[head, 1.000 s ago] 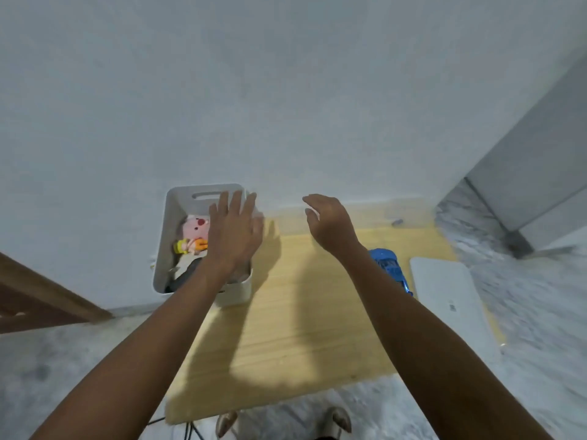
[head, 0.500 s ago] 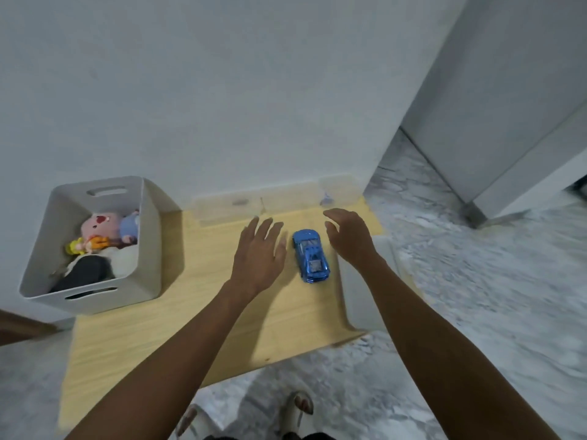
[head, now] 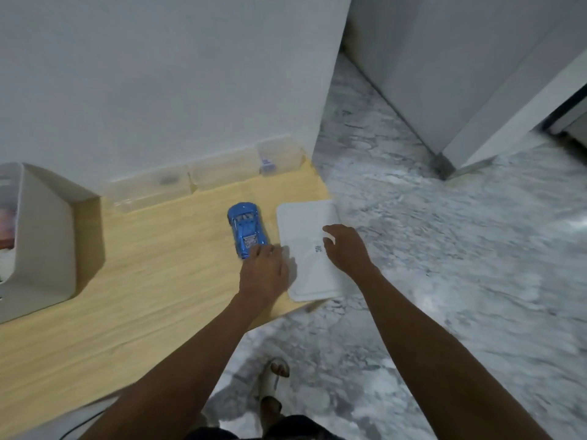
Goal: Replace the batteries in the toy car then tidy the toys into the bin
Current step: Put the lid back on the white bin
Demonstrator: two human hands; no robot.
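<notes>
Blue toy car [head: 246, 228] parked near the table's [head: 133, 281] far right corner, right beside a white tray [head: 305, 223]. Left hand [head: 263, 274] over its near end, fingers loosely together, maybe touching, not clamped on anything. Right hand [head: 344, 249] over the tray, fingers curled loose, holding nothing. Looks light, hard and slick, so probably best pinched across the sides mid-body. Bin [head: 44, 236] way off at the left edge.

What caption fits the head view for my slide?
Left hand reaches the blue toy car on the wooden table; right hand hovers over a white tray.
</notes>
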